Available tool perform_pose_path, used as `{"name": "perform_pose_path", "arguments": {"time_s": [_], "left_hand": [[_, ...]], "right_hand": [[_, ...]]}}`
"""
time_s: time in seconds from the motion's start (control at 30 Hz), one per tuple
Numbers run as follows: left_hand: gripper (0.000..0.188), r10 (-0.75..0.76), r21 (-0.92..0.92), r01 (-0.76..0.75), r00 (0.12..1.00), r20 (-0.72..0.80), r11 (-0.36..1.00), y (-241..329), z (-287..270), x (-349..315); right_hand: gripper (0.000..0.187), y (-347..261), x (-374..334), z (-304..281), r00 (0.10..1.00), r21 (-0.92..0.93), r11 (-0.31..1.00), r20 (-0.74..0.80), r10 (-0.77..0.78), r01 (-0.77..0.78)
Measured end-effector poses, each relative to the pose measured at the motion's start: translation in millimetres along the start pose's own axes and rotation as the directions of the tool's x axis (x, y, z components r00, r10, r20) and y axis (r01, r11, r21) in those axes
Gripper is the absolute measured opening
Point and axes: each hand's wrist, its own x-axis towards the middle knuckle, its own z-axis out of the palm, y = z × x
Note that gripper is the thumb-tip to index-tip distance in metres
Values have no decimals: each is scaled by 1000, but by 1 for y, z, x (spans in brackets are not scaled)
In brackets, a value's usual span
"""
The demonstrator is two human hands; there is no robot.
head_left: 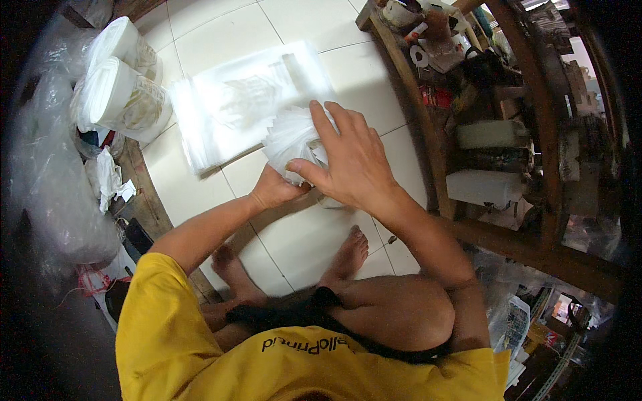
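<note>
Over white floor tiles (368, 80), beyond feet (351, 250), held fanned plastic-bag bundle (287, 142) w/ both hands tog., gripping it. Supported near edge w/ left hand (277, 187), had right hand (354, 154) splayed across top. Prob. called for light, even pressure & careful thumb control, to keep fan tidy w/o creases. Looked thin, milky-white, translucent, w/ stepped edges at left; couldn't tell much under right hand. Saw flat plastic-bag stack (200, 113) just beyond, & white plastic rolls (114, 93) farther left.

The near yellow shirt (267, 374) is marked with black lettering (304, 345); translucent white is shown by fanned sheets (284, 144); cream floor tiles (371, 83) are crossed by dark joints.
</note>
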Motion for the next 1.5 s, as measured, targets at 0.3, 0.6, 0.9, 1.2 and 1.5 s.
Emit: {"name": "perform_pose_path", "arguments": {"time_s": [0.3,0.6,0.9,1.2,1.5], "left_hand": [[66,88,13,-96,951,297,995,7,-41,23],[80,253,78,-283,928,272,956,-44,-28,34],[126,248,-145,-225,955,161,963,-79,6,35],[144,298,-72,-290,914,276,954,-55,-24,43],[142,310,26,-335,896,317,942,-63,-15,41]], "right_hand": [[90,-11,5,5,996,-48,997,-76,55,-58],[90,-12,4,3,994,-89,990,-24,108,-110],[102,-1,-4,-25,980,-154,971,48,192,-182],[112,-1,-14,-24,978,-84,975,2,207,-206],[114,1,-23,-22,992,-195,973,21,127,-121]]}}
